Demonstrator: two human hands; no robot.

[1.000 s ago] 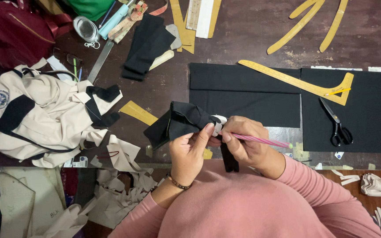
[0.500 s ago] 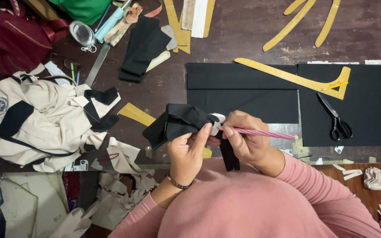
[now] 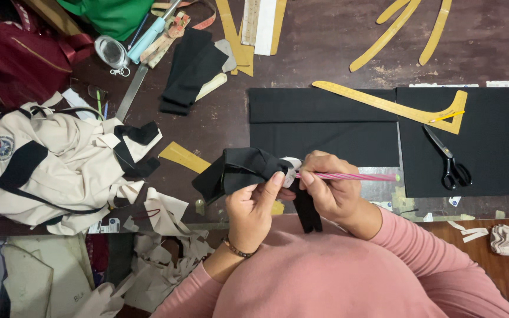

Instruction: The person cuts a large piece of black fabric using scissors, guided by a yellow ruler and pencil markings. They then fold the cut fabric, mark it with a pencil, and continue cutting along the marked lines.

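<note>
Both hands raised close together; left hand pinching black fabric; right hand (fingers curled) around pink stick

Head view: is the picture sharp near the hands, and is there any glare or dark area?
Head view: the left hand, right hand and pink striped stick are sharp; light is soft and even, with weak shadows; the clear round container and a bare patch of the table shine a little; the black fabric sheets lose detail; the lower left corner is dim.
</note>
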